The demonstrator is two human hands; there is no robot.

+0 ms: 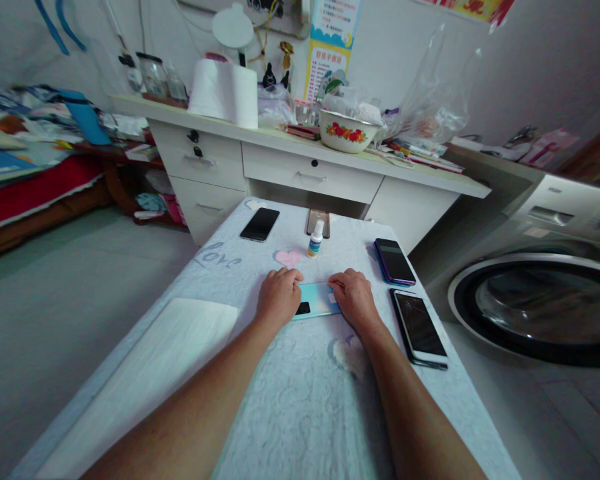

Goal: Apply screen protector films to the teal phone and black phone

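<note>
A light blue phone [316,300] lies back side up across the middle of the cloth-covered table [290,400], its dark camera block at the left end. My left hand [280,293] grips that left end with curled fingers. At the right end, my right hand [353,297] is closed on the phone, fingertips near its upper edge. Just beyond the phone stands a small white spray bottle [315,240] with a blue and yellow label. Behind the bottle lies a brownish phone or case [319,223].
A black phone [260,225] lies at the back left. Stacked phones [395,261] and a white-framed phone [421,323] line the right side. White paper [180,360] lies at the left. A drawer desk [313,170] stands behind, a washing machine [540,300] at the right.
</note>
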